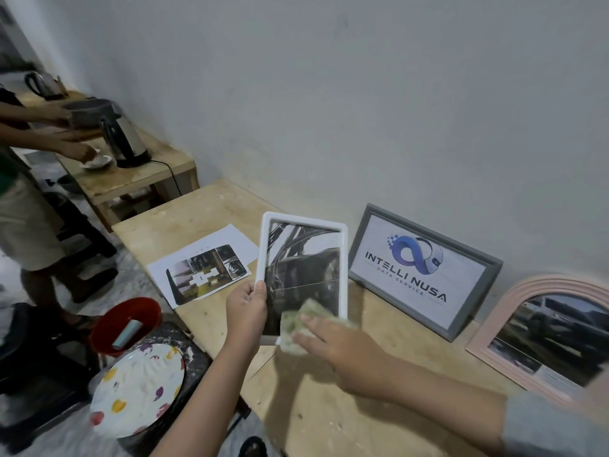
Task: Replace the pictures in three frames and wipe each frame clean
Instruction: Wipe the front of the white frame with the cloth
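My left hand (247, 310) grips the left edge of a white frame (344, 258) and holds it upright above the wooden table (204, 212); a dark car picture sits inside it. My right hand (336, 344) presses a pale green cloth (298, 319) against the frame's lower right glass. A grey frame (478, 291) with a logo print leans on the wall to the right. Farther right leans a pink arched frame (514, 301) with a car photo. A loose printed sheet (201, 268) lies flat on the table to the left.
Left of the table, a red bucket (131, 311) holds a small block, and a spotted plate (138, 390) rests on a dark stool. Another person stands at far left by a second table with a kettle (123, 140) and a cord.
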